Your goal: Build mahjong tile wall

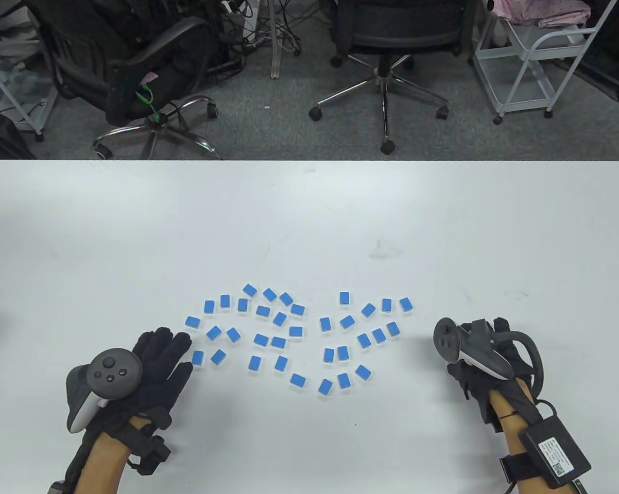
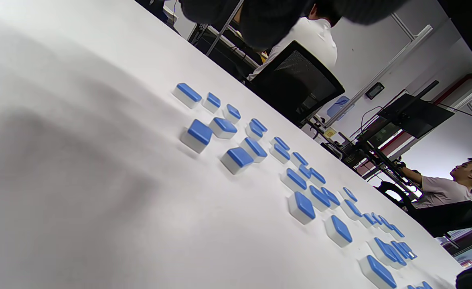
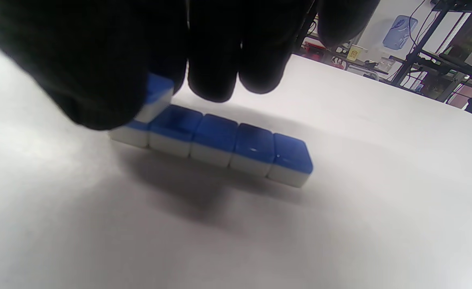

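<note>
on the white bench point(image 1: 309, 216), loose blue-backed mahjong tiles point(image 1: 289, 329) lie scattered face down between the hands. the left hand point(image 1: 157, 365) rests flat at the scatter's left edge, fingers point(image 1: 178, 346) straight and holding nothing. the right hand point(image 3: 139, 52) pinches 1 tile point(image 3: 155, 96) above the left end of a touching row of tiles point(image 3: 223, 148).

Glossy, seemingly plastic tiles point(image 3: 236, 146) on a smooth matt table point(image 1: 309, 216).
</note>
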{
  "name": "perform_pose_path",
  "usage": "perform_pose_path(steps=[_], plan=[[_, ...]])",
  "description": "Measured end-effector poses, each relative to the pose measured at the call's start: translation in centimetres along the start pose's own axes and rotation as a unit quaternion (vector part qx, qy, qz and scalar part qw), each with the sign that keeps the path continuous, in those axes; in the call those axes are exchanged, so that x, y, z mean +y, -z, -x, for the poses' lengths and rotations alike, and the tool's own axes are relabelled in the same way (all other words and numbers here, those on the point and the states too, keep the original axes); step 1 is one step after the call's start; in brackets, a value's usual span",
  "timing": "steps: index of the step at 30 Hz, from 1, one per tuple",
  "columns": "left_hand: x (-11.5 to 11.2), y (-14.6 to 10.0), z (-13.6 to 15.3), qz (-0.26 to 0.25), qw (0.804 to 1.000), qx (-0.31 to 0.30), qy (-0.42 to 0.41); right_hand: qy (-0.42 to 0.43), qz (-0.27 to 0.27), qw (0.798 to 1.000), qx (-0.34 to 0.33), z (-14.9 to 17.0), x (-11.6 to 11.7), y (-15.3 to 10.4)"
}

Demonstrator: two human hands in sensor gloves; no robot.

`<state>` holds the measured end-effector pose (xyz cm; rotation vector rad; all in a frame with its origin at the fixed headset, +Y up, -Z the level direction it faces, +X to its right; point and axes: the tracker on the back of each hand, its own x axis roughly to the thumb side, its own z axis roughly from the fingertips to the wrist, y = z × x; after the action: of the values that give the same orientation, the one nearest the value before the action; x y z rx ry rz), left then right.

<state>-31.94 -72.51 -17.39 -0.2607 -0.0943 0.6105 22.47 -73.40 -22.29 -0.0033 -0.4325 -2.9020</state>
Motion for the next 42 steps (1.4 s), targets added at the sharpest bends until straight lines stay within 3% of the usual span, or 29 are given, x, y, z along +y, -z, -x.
perform_pose_path(steps=[12,17,22,26,32,42], plan=[[0.1,-0.1,0.0,0.001,1.0,-0.001,0.001,0.026,-0.004,1.0,-0.007,0.4,-0.5,-0.2],[0.1,0.0,0.0,-0.001,1.0,-0.003,0.002,0.083,0.033,0.996,0.002,1.3,-1.5,-0.5],[0.3,-0.1,-0.1,-0.007,1.0,-0.007,0.002,0.085,0.087,0.992,0.041,1.5,-2.3,-0.4],[0.5,-0.2,0.0,-0.014,1.0,-0.006,-0.001,0.063,0.086,0.993,0.042,0.0,-3.5,0.3],[0.6,-0.2,0.1,-0.013,1.0,-0.006,-0.003,-0.051,0.047,0.996,0.05,-4.4,-5.4,2.8],[0.5,-0.2,0.0,-0.011,1.0,-0.012,0.001,-0.13,-0.026,0.987,0.091,-9.1,-3.7,7.7]])
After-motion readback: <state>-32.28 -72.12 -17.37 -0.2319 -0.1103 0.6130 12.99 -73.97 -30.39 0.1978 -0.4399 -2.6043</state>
